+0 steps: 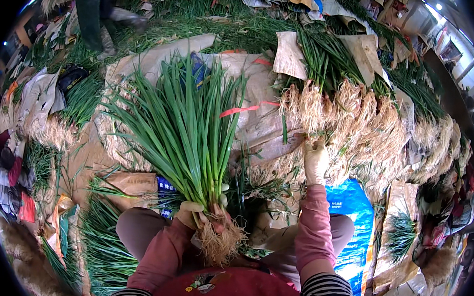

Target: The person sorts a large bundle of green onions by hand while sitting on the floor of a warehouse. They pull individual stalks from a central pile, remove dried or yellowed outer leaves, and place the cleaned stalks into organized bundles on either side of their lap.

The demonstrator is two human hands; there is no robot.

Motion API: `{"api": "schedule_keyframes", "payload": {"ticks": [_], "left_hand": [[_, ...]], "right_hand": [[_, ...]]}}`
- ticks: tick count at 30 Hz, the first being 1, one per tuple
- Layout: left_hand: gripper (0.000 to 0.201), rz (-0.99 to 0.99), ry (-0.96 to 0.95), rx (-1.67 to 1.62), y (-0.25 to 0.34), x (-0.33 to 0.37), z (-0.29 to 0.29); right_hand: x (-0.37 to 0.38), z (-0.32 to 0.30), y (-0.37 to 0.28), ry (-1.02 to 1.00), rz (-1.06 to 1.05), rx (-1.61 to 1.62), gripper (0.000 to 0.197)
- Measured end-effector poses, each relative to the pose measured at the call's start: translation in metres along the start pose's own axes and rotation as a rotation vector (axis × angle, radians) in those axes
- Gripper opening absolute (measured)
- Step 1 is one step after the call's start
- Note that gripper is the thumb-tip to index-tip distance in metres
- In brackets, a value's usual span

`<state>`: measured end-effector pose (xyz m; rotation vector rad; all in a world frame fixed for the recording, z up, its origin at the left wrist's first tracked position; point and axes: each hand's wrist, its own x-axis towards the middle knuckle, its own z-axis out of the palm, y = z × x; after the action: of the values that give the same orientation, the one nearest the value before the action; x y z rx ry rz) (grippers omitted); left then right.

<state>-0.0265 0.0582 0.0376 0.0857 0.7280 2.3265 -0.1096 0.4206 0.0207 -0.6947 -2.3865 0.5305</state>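
Note:
My left hand, in a pale glove, is wrapped round the lower stems of a bunch of green garlic. Its long leaves fan out up and to the left, and its reddish bases and tangled roots hang toward my lap. My right hand, also gloved, reaches forward to the hanging roots of a heap of green garlic. Its fingers are bent together at the root ends; what lies between them, if anything, is too small to make out.
A blue plastic sack lies by my right knee. Loose green leaves cover the floor to my left. Brown sacking with a red strip spreads ahead. Another person's legs stand at the far left; more heaps surround me.

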Motion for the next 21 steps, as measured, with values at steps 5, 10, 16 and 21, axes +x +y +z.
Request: {"api": "schedule_keyframes", "payload": {"ticks": [5,10,16,21], "left_hand": [[0.087,-0.02,0.106,-0.038,-0.006,0.002,-0.017],[0.062,-0.033,-0.114,-0.082,-0.006,-0.013,-0.022],[0.071,-0.004,-0.114,-0.126,-0.007,-0.015,-0.032],[0.058,-0.094,-0.063,-0.169,-0.009,-0.015,-0.034]], "right_hand": [[-0.026,-0.008,-0.05,-0.823,-0.078,1.097,0.022],[-0.111,-0.038,-0.132,-1.619,0.088,1.074,0.033],[-0.13,0.008,-0.124,-1.853,-0.091,1.234,0.028],[-0.122,-0.003,-0.144,-1.682,-0.135,0.822,0.011]]}}
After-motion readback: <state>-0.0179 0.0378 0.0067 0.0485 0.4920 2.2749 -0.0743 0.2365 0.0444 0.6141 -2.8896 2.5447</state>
